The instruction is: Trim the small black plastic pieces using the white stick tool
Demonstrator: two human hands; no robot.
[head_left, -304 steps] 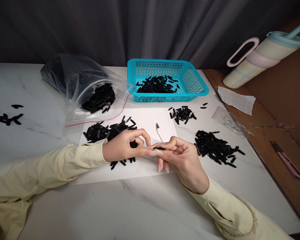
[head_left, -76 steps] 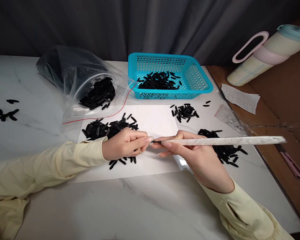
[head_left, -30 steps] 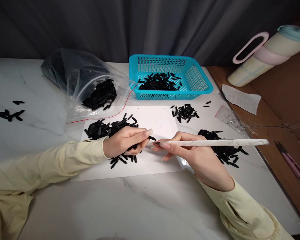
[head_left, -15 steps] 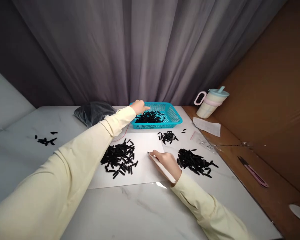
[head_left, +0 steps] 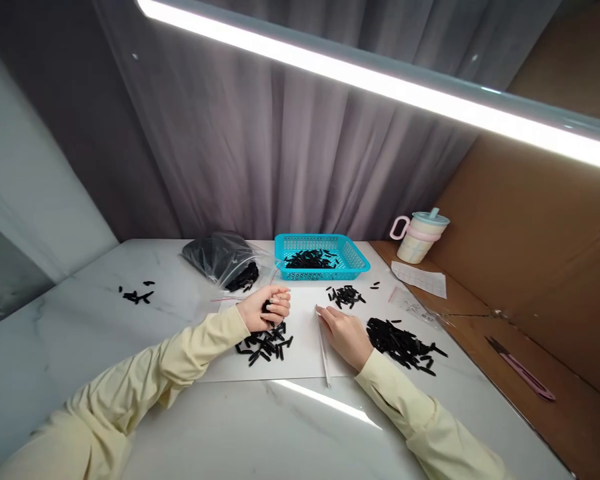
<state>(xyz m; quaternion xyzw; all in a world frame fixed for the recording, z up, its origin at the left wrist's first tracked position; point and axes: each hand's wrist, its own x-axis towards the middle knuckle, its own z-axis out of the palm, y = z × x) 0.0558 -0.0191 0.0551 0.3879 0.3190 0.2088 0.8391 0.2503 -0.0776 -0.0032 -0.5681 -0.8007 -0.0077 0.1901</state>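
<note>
My left hand is curled closed above a pile of small black strips on a white sheet. Black pieces show between its fingers. My right hand rests on the sheet, gripping a slim white pen-like stick with a dark tip. Its exact kind is hard to make out. A small heap of black strips lies beyond the right hand, and a larger heap lies to its right.
At the back stands a blue basket holding black strips, beside a clear bag of black pieces. A few strips lie far left. At right are a cup, paper, a small clear bag and pink-handled tweezers.
My left hand has come back from the basket to the strips on the sheet and is closed. The right-hand stick has turned more upright in view. The view has tilted up, showing a bright lamp.
</note>
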